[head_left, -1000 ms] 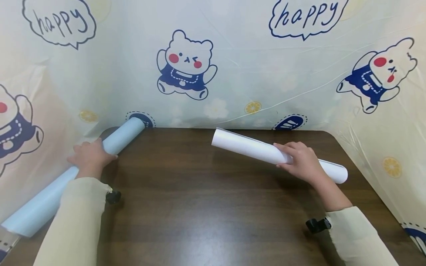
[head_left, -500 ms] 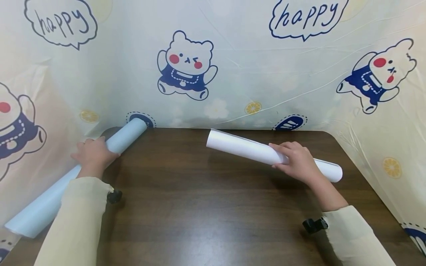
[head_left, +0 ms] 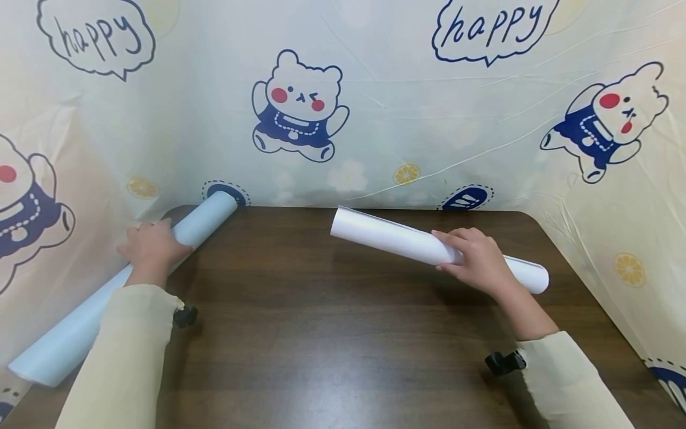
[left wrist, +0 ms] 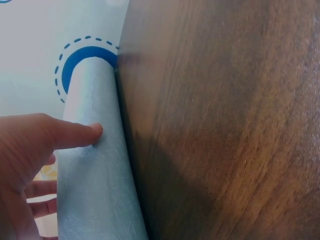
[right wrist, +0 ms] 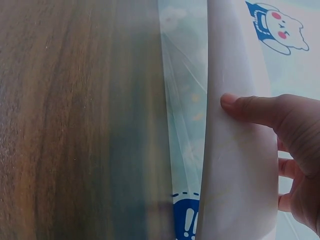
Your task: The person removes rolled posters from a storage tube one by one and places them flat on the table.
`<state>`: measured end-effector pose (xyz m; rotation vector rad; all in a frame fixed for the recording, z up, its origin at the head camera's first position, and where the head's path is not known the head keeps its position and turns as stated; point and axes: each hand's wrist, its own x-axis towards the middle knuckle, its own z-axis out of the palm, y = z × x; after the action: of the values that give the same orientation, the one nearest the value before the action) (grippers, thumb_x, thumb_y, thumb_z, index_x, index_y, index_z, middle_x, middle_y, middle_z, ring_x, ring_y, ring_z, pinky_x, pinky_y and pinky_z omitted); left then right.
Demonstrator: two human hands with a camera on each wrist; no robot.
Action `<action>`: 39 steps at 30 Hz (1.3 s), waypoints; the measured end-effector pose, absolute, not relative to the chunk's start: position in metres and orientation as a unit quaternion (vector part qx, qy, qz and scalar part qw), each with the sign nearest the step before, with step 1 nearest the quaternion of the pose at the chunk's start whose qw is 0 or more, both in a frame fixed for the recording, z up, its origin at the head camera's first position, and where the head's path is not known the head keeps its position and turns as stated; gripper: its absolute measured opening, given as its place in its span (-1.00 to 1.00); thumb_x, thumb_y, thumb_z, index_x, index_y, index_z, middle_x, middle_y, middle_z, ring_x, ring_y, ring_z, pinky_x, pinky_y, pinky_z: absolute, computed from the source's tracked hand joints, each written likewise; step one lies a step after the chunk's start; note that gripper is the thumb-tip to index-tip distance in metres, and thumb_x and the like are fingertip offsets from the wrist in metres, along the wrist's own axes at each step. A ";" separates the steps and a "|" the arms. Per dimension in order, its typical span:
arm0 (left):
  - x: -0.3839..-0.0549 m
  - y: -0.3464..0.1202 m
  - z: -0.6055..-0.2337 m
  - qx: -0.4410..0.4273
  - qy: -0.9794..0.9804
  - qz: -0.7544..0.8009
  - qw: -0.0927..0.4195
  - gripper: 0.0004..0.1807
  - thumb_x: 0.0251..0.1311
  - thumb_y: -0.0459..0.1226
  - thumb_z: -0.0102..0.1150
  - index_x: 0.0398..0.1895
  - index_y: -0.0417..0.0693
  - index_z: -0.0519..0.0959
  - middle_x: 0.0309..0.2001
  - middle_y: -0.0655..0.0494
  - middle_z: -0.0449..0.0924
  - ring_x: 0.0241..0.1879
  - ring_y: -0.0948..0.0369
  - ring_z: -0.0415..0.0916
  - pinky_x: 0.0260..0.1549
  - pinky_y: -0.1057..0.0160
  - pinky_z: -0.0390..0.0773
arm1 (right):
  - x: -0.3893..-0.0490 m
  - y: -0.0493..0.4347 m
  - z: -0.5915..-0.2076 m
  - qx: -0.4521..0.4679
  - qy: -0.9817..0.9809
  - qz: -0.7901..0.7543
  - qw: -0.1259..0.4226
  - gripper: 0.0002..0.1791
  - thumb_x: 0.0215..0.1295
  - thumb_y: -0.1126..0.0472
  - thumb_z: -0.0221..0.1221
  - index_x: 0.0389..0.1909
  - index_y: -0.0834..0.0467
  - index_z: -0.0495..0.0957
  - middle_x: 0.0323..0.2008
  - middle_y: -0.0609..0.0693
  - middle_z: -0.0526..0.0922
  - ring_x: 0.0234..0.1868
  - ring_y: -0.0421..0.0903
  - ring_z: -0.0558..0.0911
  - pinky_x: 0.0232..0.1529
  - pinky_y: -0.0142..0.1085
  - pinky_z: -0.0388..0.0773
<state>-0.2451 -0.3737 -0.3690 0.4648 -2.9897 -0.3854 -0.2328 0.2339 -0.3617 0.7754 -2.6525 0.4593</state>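
Left hand [head_left: 152, 247]: gripping a light blue, smooth-faced cylindrical roll [head_left: 59, 339], thumb laid across one side, other fingers passing behind the opposite side; fingertips hidden by the roll in the left wrist view. Blue roll lies obliquely along the left side of a dark brown wood-grain surface [head_left: 300, 333], far end at the back left, near end toward the lower left.

Right hand [head_left: 477, 262]: gripping a white, paper-like cylindrical roll [head_left: 391, 235] to the right of its middle. Thumb on one face, fingers behind. White roll slants across the right half, its left end nearer the back edge, its right end nearer the person; a long seam shows along its upper side. Shadow falls on the surface beneath; degree of clearance cannot be read. The two rolls are well apart.

Both arms: cream fabric sleeves [head_left: 118, 357], with a small black device [head_left: 184, 316] at the left cuff and a second black device [head_left: 504, 362] at the right. Behind: pale printed sheet [head_left: 386, 119] bearing navy-clad bears and "happy" bubbles.
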 end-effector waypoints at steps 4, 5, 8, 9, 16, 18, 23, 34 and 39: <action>-0.246 -0.371 -0.367 0.154 -0.980 -0.120 0.048 -0.12 0.02 -0.04 0.32 0.30 -0.38 0.23 0.08 -0.56 0.20 0.11 -0.49 0.01 -0.11 -0.60 0.07 | -0.232 0.233 -0.362 0.281 -0.928 0.163 0.179 -0.24 -0.16 0.13 0.57 0.18 0.11 0.57 -0.07 0.18 0.64 -0.05 0.18 0.53 -0.18 0.12 0.47; -0.247 -0.369 -0.366 0.153 -0.980 -0.118 0.055 -0.13 0.03 -0.03 0.31 0.30 -0.37 0.24 0.10 -0.55 0.21 0.11 -0.49 0.02 -0.12 -0.60 0.08 | -0.232 0.232 -0.362 0.284 -0.927 0.165 0.182 -0.24 -0.16 0.13 0.57 0.18 0.11 0.57 -0.07 0.18 0.64 -0.05 0.18 0.54 -0.18 0.12 0.48; -0.249 -0.358 -0.363 0.143 -0.978 -0.123 0.089 -0.20 0.06 -0.05 0.28 0.30 -0.33 0.29 0.13 -0.51 0.24 0.12 -0.44 0.09 -0.11 -0.56 0.13 | -0.230 0.229 -0.362 0.290 -0.922 0.168 0.191 -0.24 -0.16 0.13 0.57 0.18 0.11 0.57 -0.07 0.18 0.64 -0.05 0.19 0.54 -0.18 0.12 0.47; -0.250 -0.353 -0.362 0.136 -0.977 -0.129 0.103 -0.22 0.07 -0.06 0.28 0.29 -0.32 0.32 0.13 -0.50 0.26 0.12 -0.42 0.11 -0.10 -0.53 0.14 | -0.230 0.228 -0.362 0.292 -0.921 0.170 0.195 -0.23 -0.16 0.12 0.57 0.19 0.10 0.56 -0.07 0.18 0.64 -0.05 0.18 0.54 -0.17 0.12 0.47; -0.253 -0.307 -0.358 0.057 -0.967 -0.184 0.165 -0.30 0.12 -0.09 0.33 0.27 -0.28 0.41 0.20 -0.42 0.33 0.19 -0.33 0.17 0.09 -0.38 0.14 | -0.230 0.215 -0.361 0.309 -0.898 0.191 0.249 -0.22 -0.18 0.14 0.57 0.19 0.10 0.56 -0.08 0.16 0.64 -0.08 0.16 0.54 -0.22 0.08 0.47; -0.252 -0.289 -0.355 0.033 -0.962 -0.216 0.162 -0.29 0.12 -0.08 0.35 0.27 -0.26 0.41 0.23 -0.38 0.35 0.23 -0.30 0.19 0.17 -0.33 0.16 | -0.231 0.209 -0.361 0.315 -0.888 0.202 0.266 -0.22 -0.19 0.15 0.58 0.18 0.11 0.57 -0.09 0.17 0.64 -0.09 0.16 0.54 -0.22 0.08 0.46; -0.246 -0.236 -0.353 -0.007 -0.926 -0.363 0.105 -0.20 0.06 0.04 0.42 0.31 -0.14 0.41 0.28 -0.17 0.40 0.28 -0.13 0.30 0.21 -0.16 0.30 | -0.232 0.192 -0.357 0.319 -0.873 0.229 0.289 -0.20 -0.22 0.19 0.59 0.19 0.11 0.57 -0.07 0.19 0.64 -0.08 0.18 0.55 -0.18 0.09 0.47; -0.219 -0.107 -0.363 -0.075 -0.718 -0.692 -0.018 -0.27 0.05 -0.29 0.45 0.28 -0.16 0.31 0.16 -0.13 0.45 0.15 -0.06 0.43 0.12 0.00 0.46 | -0.233 0.148 -0.354 0.317 -0.863 0.270 0.286 -0.21 -0.18 0.16 0.59 0.20 0.08 0.56 -0.06 0.15 0.63 -0.07 0.13 0.55 -0.15 0.04 0.47; -0.215 -0.071 -0.367 -0.073 -0.587 -0.806 -0.035 -0.35 0.16 -0.48 0.27 0.29 -0.12 0.24 0.16 -0.08 0.42 0.11 0.01 0.45 0.17 -0.04 0.42 | -0.232 0.131 -0.357 0.327 -0.849 0.289 0.298 -0.22 -0.19 0.17 0.59 0.19 0.10 0.57 -0.08 0.15 0.64 -0.10 0.11 0.56 -0.18 0.02 0.48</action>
<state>-0.2147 -0.0707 -0.3669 -0.2336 -1.8855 -2.5897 -0.2315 0.1313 -0.3573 0.8691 -2.2559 0.7684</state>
